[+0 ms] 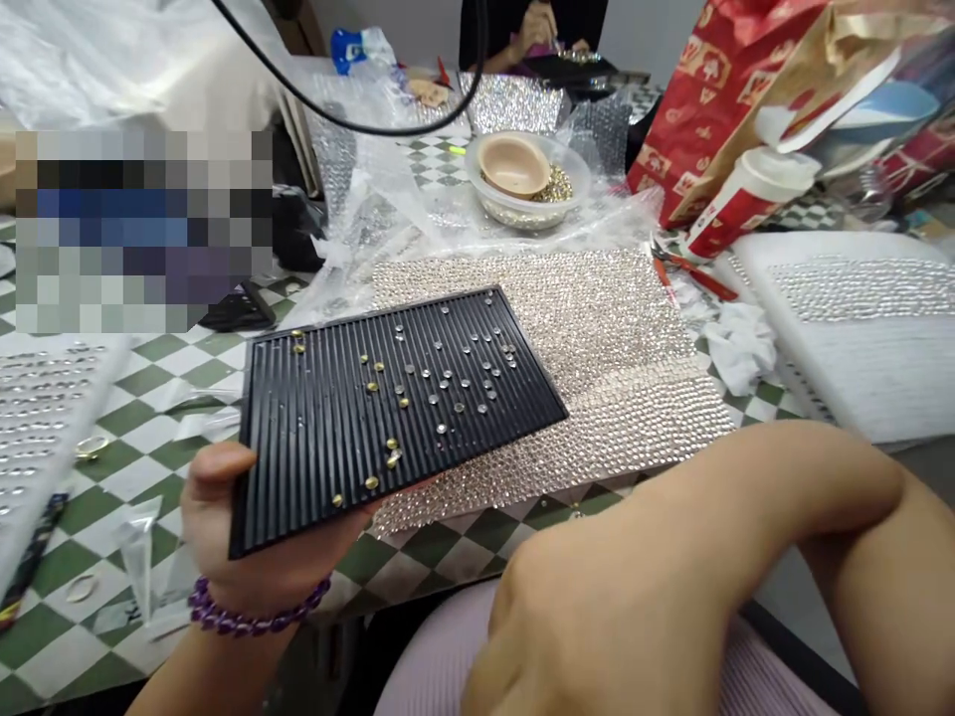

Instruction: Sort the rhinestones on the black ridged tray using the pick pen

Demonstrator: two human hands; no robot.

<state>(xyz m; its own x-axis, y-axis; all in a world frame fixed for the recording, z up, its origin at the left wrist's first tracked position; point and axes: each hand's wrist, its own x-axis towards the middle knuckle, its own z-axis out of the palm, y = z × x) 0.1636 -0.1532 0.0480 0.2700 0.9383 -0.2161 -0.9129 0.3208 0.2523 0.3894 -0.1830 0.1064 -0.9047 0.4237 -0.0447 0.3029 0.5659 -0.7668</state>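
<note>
My left hand, with a purple bead bracelet at the wrist, grips a black ridged tray by its near left corner, thumb on the rim. The tray is held at a tilt above the table. Loose rhinestones, some clear and some gold-backed, lie scattered in its grooves. Behind and partly under the tray is a sheet covered with rows of rhinestones. Close to the camera, my right hand is bent in front of my torso, its back towards me. Its fingers are hidden, so what they hold does not show.
A plastic bowl with gold stones and a beige bowl stands behind the sheet. A red paper bag, a paper cup and red-handled pliers are at right. White stone-covered pads flank both sides. Another person's hand shows across the table.
</note>
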